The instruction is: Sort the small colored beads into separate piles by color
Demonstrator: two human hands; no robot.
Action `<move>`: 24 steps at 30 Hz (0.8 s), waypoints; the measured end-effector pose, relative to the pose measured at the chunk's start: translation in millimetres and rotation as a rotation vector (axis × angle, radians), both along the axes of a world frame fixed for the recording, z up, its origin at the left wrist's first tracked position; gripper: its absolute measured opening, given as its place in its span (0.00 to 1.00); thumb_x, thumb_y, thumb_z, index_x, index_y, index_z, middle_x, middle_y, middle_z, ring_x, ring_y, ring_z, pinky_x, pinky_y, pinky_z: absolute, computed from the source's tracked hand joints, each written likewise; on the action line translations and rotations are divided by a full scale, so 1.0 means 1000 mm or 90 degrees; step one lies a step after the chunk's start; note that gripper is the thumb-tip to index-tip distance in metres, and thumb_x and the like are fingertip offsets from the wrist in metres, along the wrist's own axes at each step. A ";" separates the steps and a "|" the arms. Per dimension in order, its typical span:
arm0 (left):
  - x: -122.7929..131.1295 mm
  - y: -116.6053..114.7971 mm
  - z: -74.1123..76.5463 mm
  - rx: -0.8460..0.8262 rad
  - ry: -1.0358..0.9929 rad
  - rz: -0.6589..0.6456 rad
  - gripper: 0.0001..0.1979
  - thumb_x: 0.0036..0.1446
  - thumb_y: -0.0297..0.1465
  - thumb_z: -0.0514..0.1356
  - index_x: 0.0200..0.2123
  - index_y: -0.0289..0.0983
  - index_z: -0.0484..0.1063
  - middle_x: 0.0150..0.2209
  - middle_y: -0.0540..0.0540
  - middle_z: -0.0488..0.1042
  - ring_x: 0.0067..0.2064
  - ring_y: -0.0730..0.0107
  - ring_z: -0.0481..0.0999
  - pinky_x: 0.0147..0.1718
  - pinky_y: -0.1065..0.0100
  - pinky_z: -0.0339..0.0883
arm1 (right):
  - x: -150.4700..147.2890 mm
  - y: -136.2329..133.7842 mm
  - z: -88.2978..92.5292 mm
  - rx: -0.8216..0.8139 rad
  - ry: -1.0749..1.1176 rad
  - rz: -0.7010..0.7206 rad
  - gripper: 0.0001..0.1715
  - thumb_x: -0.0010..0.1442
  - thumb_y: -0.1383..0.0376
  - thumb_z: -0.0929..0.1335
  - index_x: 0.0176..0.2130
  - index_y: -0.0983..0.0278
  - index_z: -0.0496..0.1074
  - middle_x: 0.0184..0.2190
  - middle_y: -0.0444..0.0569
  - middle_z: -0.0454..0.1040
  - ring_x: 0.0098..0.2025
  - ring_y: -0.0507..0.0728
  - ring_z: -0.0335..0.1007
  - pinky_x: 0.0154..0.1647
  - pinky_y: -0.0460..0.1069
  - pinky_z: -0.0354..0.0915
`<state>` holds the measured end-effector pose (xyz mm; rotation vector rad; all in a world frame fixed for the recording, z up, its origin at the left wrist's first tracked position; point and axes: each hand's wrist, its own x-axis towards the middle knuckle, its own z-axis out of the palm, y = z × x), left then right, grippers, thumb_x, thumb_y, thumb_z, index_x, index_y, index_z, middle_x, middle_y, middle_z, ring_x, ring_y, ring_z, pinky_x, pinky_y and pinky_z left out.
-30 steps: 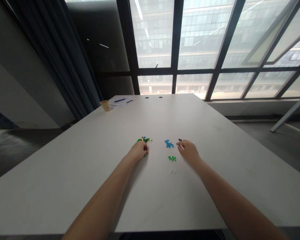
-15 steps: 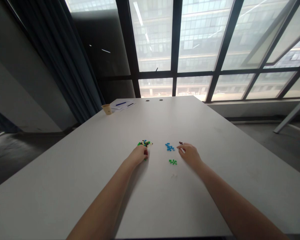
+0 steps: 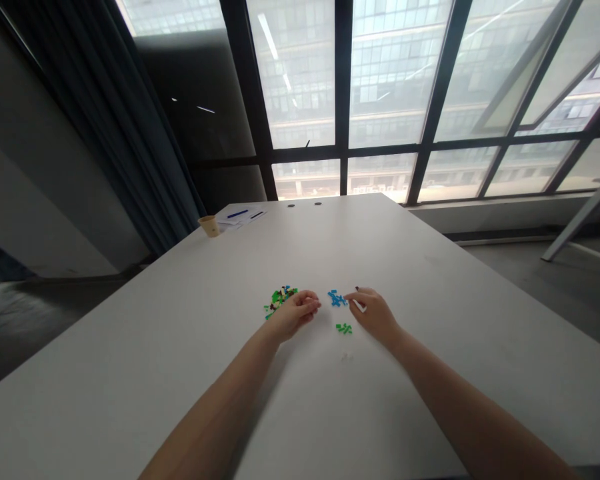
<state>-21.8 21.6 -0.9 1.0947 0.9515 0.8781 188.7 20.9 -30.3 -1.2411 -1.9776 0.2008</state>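
My left hand [image 3: 294, 315] has moved off a mixed pile of small plastic bricks [image 3: 280, 298] in green, blue, black and yellow, and rests just to its right. Its fingers curl together, and whatever they might hold is hidden. My right hand [image 3: 373, 315] reaches left, its index fingertip beside a heap of blue bricks [image 3: 337, 299]. A dark brown brick [image 3: 357, 289] lies just above that finger. Below the blue heap sit green bricks [image 3: 344, 328], and a few pale, nearly clear bricks [image 3: 347, 357] lie nearer me.
All of this lies on a large white table [image 3: 130, 353]. At its far left corner stand a tan paper cup [image 3: 210, 226] and sheets of paper [image 3: 240, 217] with a blue pen on them. A dark curtain [image 3: 130, 133] hangs left, and tall windows [image 3: 380, 87] fill the back.
My left hand has slid right, off the mixed pile, uncovering more of it. My right index finger has stretched closer to the blue heap. The view has tilted slightly.
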 end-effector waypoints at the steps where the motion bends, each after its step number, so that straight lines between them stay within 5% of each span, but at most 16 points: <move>1: 0.008 -0.004 -0.002 -0.060 -0.109 0.004 0.12 0.41 0.29 0.64 0.30 0.35 0.65 0.27 0.51 0.68 0.26 0.82 0.67 0.25 0.78 0.59 | -0.003 -0.003 0.003 0.030 0.016 0.031 0.12 0.53 0.70 0.62 0.33 0.62 0.74 0.20 0.44 0.66 0.28 0.52 0.62 0.34 0.47 0.58; 6: 0.029 -0.012 -0.014 -0.188 -0.310 0.031 0.14 0.39 0.23 0.66 0.30 0.34 0.66 0.28 0.50 0.71 0.28 0.83 0.71 0.27 0.81 0.64 | -0.013 -0.018 0.016 0.117 0.060 0.127 0.12 0.54 0.70 0.63 0.36 0.62 0.73 0.20 0.43 0.64 0.27 0.51 0.59 0.35 0.47 0.58; 14: 0.023 -0.010 -0.016 -0.181 -0.251 0.060 0.17 0.37 0.26 0.68 0.32 0.35 0.65 0.30 0.52 0.72 0.27 0.82 0.72 0.24 0.80 0.64 | -0.014 -0.021 0.017 0.128 0.033 0.137 0.11 0.55 0.67 0.64 0.38 0.60 0.73 0.22 0.44 0.66 0.28 0.51 0.60 0.36 0.48 0.59; 24: 0.029 -0.016 -0.018 -0.158 -0.210 -0.006 0.17 0.36 0.29 0.68 0.31 0.35 0.67 0.24 0.54 0.70 0.25 0.83 0.69 0.26 0.79 0.62 | -0.016 -0.024 0.020 0.092 -0.009 0.117 0.08 0.55 0.64 0.65 0.34 0.60 0.74 0.24 0.46 0.68 0.29 0.52 0.61 0.35 0.47 0.58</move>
